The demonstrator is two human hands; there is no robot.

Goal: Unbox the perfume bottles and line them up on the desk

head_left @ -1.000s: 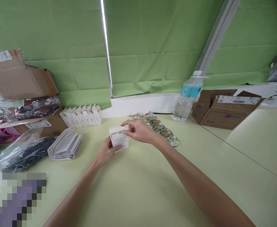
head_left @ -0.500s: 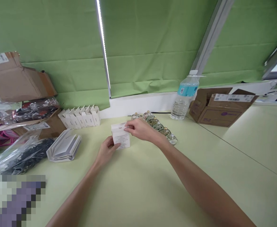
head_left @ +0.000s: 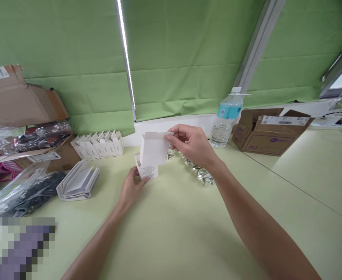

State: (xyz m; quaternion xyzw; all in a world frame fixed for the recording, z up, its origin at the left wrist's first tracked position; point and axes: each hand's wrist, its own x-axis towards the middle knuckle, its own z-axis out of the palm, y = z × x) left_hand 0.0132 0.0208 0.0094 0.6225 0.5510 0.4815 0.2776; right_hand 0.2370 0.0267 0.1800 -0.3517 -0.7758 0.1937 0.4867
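My left hand (head_left: pixel 131 188) grips a small white printed carton (head_left: pixel 146 171) low on the pale green table, its fingers around the lower side. My right hand (head_left: pixel 192 144) pinches the top edge of a plain white card-like piece (head_left: pixel 154 149) that stands up from the carton. Its lower edge overlaps the carton's top. I cannot tell whether it is a separate insert or a part of the carton. Behind my right hand lies a row of glass jars with gold lids (head_left: pixel 200 173), partly hidden by the hand.
Left of my hands stand a row of small white cartons (head_left: pixel 96 146) and a stack of flat white card (head_left: pixel 78 181), next to a clear bag of black items (head_left: pixel 28 194). A water bottle (head_left: pixel 225 124) and a cardboard box (head_left: pixel 268 134) sit at the back right, before green blinds (head_left: pixel 182 58).
My right hand has risen up and to the right, and it lifts the white piece above the carton. The carton now sits lower in my left hand, and the view has shifted slightly.
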